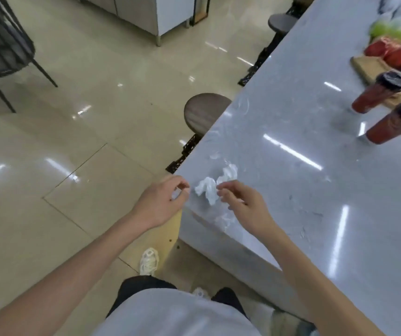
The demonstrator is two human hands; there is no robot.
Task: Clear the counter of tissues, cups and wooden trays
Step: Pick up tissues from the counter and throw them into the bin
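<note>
Two crumpled white tissues lie near the corner of the grey marble counter [303,195]: one tissue [206,190] between my hands, the other tissue [229,174] just behind it. My left hand [163,202] hovers at the counter's edge, fingers curled around a small pale scrap. My right hand [242,203] rests over the counter, its loosely spread fingertips at the nearer tissue's right edge. Further right stand two red cups with black lids, one cup [376,93] behind the other cup [393,126]. A wooden tray [368,66] behind them carries red packets.
A round brown stool [205,112] stands against the counter's left side, with a second stool [280,23] further back. Green and white bags [388,30] sit at the counter's far end. A black wire chair [0,44] and a steel cabinet [146,13] stand on the tiled floor.
</note>
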